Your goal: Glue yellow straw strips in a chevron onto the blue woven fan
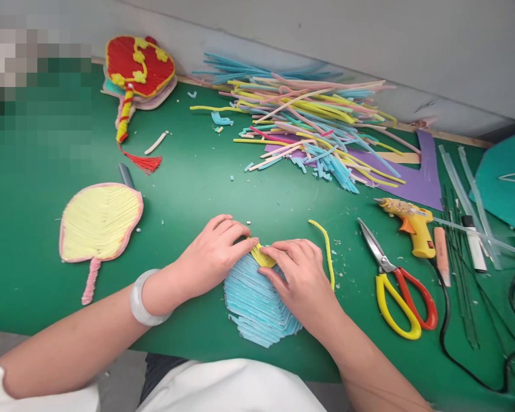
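Observation:
A fan-shaped piece covered in rows of light blue pipe cleaner (257, 306) lies flat near the table's front edge. Across its far end runs a short patch of yellow pipe cleaner (264, 258). My left hand (217, 249) has thumb and fingers closed on the left end of the yellow patch. From the right, my right hand (302, 274) pinches the other end, its thumb lying over the blue rows. Both hands partly cover the piece. A loose bent yellow pipe cleaner (327, 249) rests just beyond my right hand.
Scissors (386, 274) and a yellow glue gun (418, 226) with a black cord lie at right, near glue sticks and green wires. Behind is a heap of coloured pipe cleaners (309, 109). At left are a yellow fan (100, 223) and a red fan (124, 66).

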`<state>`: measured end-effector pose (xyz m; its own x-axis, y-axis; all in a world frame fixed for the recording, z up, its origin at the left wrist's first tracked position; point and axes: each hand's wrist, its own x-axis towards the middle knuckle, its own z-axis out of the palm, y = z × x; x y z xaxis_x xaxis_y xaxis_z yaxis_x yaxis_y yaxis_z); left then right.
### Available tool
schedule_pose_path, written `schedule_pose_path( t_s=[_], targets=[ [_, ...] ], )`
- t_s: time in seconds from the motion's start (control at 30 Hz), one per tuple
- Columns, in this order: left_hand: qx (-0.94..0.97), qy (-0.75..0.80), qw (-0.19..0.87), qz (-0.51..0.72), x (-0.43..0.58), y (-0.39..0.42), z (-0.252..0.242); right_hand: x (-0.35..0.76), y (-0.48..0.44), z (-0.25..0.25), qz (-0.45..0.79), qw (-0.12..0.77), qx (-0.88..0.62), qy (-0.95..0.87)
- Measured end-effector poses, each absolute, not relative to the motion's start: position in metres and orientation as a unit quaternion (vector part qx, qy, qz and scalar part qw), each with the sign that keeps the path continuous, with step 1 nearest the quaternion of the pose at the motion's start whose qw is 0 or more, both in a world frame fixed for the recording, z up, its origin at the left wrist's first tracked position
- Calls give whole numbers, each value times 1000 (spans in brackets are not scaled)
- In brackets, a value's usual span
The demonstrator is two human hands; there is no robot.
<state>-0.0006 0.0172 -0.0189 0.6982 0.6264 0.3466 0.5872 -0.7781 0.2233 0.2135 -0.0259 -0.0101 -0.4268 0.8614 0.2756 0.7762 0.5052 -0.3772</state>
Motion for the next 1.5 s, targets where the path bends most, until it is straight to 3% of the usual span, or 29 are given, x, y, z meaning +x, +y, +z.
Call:
schedule_pose_path(
  t_s=[0.27,0.9,1.5],
  targets=[
    [906,347,107,218,-3,16,-12,217,-26,-9,104,225,-494,-834],
    [901,345,122,231,-3,19,-20,211,-28,-9,80,227,-514,-823],
    [928,299,50,216,-7,24,-21,212,-28,-10,71,224,-511,-826]
  ],
)
